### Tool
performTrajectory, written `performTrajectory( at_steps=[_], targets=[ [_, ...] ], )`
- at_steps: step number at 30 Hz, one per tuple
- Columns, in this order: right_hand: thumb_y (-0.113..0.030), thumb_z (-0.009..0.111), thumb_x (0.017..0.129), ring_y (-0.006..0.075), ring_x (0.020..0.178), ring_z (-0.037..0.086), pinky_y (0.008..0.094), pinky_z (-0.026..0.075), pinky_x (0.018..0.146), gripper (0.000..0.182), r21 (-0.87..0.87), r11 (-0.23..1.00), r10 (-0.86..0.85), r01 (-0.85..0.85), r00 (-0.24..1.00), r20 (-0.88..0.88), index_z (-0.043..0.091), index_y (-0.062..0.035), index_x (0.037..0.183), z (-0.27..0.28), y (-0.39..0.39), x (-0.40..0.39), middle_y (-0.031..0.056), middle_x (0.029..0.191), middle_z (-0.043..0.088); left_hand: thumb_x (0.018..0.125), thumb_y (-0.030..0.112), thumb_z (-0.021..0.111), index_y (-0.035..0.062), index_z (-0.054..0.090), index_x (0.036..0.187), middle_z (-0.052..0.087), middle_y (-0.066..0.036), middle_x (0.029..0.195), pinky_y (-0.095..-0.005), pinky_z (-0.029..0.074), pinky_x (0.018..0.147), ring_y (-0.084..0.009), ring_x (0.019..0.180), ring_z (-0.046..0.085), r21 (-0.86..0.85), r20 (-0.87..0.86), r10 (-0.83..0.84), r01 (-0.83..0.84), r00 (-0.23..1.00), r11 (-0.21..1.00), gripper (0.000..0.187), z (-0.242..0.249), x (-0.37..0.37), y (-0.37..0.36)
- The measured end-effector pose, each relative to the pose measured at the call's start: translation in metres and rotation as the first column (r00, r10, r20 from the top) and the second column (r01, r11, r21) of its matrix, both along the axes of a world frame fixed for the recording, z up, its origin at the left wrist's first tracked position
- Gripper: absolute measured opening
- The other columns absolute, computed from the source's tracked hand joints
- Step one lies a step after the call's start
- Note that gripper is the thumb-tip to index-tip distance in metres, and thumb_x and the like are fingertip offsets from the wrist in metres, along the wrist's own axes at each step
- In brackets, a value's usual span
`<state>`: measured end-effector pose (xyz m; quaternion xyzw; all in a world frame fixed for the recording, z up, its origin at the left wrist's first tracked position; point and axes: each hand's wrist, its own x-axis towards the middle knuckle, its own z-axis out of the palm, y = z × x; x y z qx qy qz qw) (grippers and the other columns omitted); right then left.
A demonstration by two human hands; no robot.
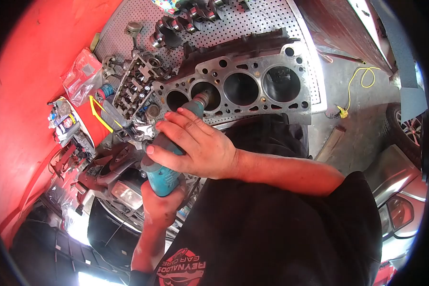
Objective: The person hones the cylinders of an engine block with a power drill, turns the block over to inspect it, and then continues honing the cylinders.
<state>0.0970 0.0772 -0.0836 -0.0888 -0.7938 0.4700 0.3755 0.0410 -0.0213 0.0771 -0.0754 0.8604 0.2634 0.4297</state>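
My left hand [162,207] is wrapped round the grip of a teal and black power drill [159,174]. Laid over the top of the drill, my right hand [195,145] has its fingers curved over the body toward the front. The drill's chuck [202,98] points down into the second cylinder bore from the left. Whatever the chuck carries is hidden inside that bore. An engine block [240,71] lies with its deck face up, showing several round bores. Left of it sits a cylinder head [134,88] with visible springs.
A perforated metal bench top [128,14] bears the block, a crankshaft [186,21] and pistons with rods [134,29]. Bottles [66,125] and a red package [81,71] stand at left. A yellow cord [350,95], a wood piece [331,143] and a car wheel [405,128] are at right.
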Motion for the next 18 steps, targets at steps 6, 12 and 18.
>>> performTrajectory(
  at_steps=[6,12,18],
  targets=[
    [-0.021,0.066,0.089,0.0348,0.113,0.068,0.0505,0.055,0.104,0.051,-0.006,1.000,-0.026,0.026,0.999,-0.034,0.054,-0.0249,0.138,0.010,-0.001,0.003,0.0146,0.125,0.063,0.083,0.000,0.068,-0.0003,0.070,0.092,0.066,0.000,0.080,-0.0284,0.047,0.060,-0.0101,0.067,0.061,0.026,-0.038,-0.033,0.034,0.999,0.999,0.010,0.010,0.007,-0.004],
    [-0.021,0.065,0.090,0.0351,0.113,0.067,0.0506,0.055,0.103,0.052,-0.010,1.000,-0.027,0.027,0.997,-0.074,0.052,-0.0245,0.140,0.013,-0.004,0.004,0.0154,0.126,0.062,0.083,0.000,0.068,-0.0005,0.071,0.093,0.067,0.000,0.081,-0.0280,0.047,0.062,-0.0103,0.069,0.061,0.009,-0.103,-0.054,0.055,0.993,0.998,0.010,0.012,0.015,-0.011],
    [-0.021,0.065,0.089,0.0349,0.114,0.067,0.0499,0.055,0.103,0.053,0.000,0.999,-0.032,0.033,0.996,-0.086,0.051,-0.0248,0.140,0.016,-0.006,0.006,0.0158,0.126,0.062,0.084,0.000,0.069,-0.0009,0.071,0.094,0.067,0.000,0.082,-0.0282,0.048,0.062,-0.0102,0.069,0.061,0.010,-0.119,-0.056,0.058,0.991,0.998,0.010,0.018,0.019,-0.008]
  ],
)
